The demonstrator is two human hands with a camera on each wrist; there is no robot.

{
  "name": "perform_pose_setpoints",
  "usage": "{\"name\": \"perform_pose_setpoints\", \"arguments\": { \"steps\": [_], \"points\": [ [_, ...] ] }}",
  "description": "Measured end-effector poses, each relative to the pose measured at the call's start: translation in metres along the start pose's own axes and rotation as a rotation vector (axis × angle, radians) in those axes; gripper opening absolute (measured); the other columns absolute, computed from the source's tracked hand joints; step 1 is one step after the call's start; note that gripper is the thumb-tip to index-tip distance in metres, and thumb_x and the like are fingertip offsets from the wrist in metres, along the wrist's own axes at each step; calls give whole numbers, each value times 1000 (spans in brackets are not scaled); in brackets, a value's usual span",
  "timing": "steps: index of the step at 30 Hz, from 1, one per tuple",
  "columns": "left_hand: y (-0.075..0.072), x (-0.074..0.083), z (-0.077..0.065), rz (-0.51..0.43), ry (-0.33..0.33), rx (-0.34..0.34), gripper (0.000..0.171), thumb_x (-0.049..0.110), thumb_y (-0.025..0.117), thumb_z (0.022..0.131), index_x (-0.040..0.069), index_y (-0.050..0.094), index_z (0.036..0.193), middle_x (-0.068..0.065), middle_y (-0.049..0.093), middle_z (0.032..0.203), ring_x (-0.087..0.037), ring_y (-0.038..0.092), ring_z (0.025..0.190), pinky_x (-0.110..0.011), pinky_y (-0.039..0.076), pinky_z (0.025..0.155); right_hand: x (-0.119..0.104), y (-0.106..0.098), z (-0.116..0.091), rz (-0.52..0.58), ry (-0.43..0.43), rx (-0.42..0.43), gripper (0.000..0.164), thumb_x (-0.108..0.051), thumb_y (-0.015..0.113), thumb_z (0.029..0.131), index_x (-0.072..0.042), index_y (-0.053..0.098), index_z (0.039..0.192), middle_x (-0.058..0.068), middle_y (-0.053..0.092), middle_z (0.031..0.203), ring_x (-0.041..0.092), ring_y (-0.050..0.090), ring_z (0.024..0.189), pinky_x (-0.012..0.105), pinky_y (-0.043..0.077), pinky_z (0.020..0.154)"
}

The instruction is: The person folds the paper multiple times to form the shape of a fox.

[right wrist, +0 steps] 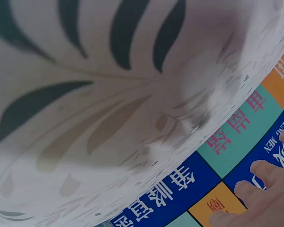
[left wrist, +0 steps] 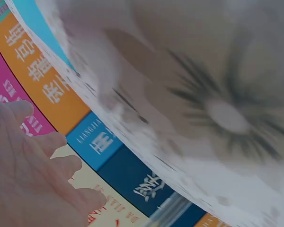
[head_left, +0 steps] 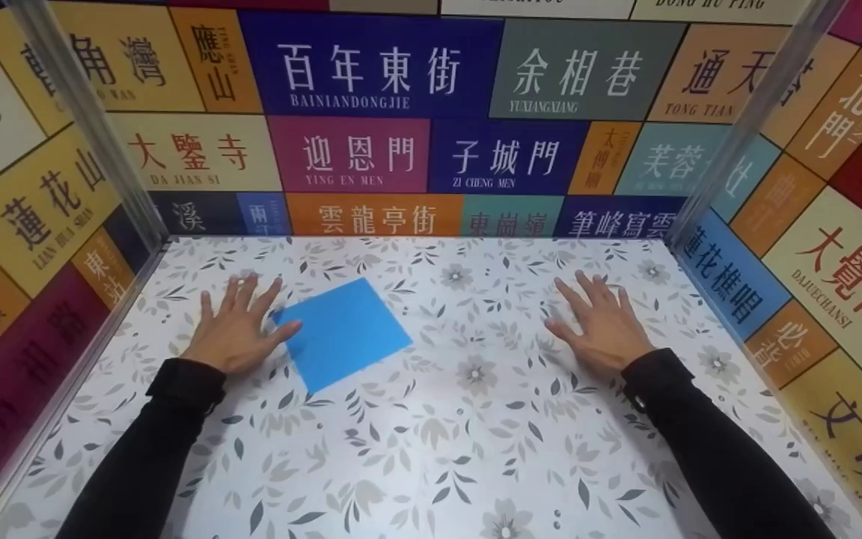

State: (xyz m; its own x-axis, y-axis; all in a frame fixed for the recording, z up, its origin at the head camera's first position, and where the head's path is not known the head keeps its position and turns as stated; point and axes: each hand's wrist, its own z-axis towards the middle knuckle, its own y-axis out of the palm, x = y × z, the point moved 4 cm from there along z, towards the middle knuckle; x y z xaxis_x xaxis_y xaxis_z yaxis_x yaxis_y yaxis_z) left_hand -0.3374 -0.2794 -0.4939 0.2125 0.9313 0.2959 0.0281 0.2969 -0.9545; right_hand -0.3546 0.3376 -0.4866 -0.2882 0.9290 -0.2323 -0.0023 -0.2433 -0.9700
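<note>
A flat blue square of paper (head_left: pixel 349 337) lies turned at an angle on the patterned table, left of the middle. Beside its left edge is my left hand (head_left: pixel 240 329), palm down with fingers spread, the thumb over the paper's edge in the head view. In the left wrist view the left hand (left wrist: pixel 33 165) holds nothing, and a strip of the blue paper (left wrist: pixel 45 28) shows at the top. My right hand (head_left: pixel 603 326) is spread over the right part of the table, apart from the paper. The right wrist view shows the right hand's fingers (right wrist: pixel 262 189) with nothing in them.
The table (head_left: pixel 431 449) has a white covering with grey leaves and flowers. A back wall (head_left: pixel 371 67) of colourful name panels rises behind it, with similar side walls at left (head_left: pixel 27 224) and right (head_left: pixel 850 247). Clear edge strips (head_left: pixel 102 127) stand at the corners.
</note>
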Motion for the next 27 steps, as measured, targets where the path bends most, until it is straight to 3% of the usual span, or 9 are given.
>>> {"name": "perform_pose_setpoints", "arguments": {
  "steps": [10, 22, 27],
  "points": [
    [5, 25, 3, 18, 32, -18, 100, 85, 43, 112, 23, 20, 188, -25, 8, 196, -57, -2, 181, -87, -8, 139, -16, 2, -2, 18, -35, 12, 89, -78, 40, 117, -27, 23, 188, 21, 14, 197, 55, 7, 182, 82, 1, 143],
    [12, 44, 5, 35, 99, -81, 95, 76, 55, 113, 17, 35, 184, -29, 28, 191, -57, 24, 178, -87, 13, 140, -35, 6, 2, 26, -98, 31, 88, -71, 50, 117, -22, 28, 186, 20, 19, 196, 52, 15, 182, 81, 7, 144],
    [16, 50, 6, 23, 130, -88, 91, 69, 61, 113, 13, 40, 182, -31, 33, 188, -57, 32, 175, -80, 24, 141, -46, 8, 5, 33, -117, 34, 88, -71, 54, 116, -21, 32, 185, 21, 23, 195, 52, 17, 181, 79, 13, 144]
  ]
}}
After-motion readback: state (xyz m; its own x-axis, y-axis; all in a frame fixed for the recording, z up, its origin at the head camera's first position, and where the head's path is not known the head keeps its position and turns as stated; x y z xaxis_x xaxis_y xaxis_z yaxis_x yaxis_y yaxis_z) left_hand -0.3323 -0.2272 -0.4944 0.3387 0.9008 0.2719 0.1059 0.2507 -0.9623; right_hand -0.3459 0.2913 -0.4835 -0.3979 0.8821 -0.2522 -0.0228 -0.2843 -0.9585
